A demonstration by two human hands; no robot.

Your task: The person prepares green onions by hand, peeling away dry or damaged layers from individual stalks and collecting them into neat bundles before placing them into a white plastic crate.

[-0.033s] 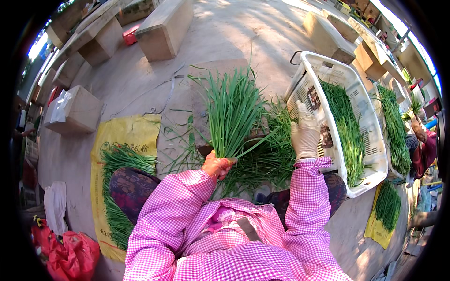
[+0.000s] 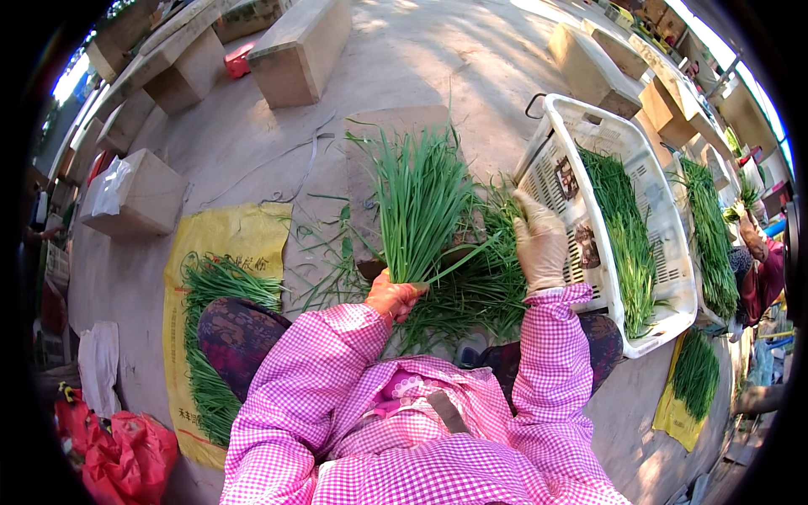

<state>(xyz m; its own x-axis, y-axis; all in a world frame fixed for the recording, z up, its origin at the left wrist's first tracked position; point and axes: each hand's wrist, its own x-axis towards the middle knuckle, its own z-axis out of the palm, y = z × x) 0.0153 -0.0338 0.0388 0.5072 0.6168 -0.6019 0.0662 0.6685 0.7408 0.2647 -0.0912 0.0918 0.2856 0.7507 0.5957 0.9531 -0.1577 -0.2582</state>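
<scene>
A bunch of garlic chives stands upright in front of me, leaves fanned away from my body. My left hand is closed round its lower end. To the right, my right hand, in a pale thin glove, is raised with thumb and bent fingers apart, holding nothing that I can see. It hovers between the bunch and a white plastic crate, over a heap of loose green leaves. Behind the bunch lies a flat brownish board, partly hidden by the leaves.
The white crate on my right holds rows of chives. More chives lie on a yellow sack at my left. A red plastic bag lies at lower left. Concrete blocks stand farther off. Another person works at far right.
My right hand has tilted left, its fingers bending from upright toward the bunch. The left hand keeps its hold on the chives. The whole view has shifted very slightly.
</scene>
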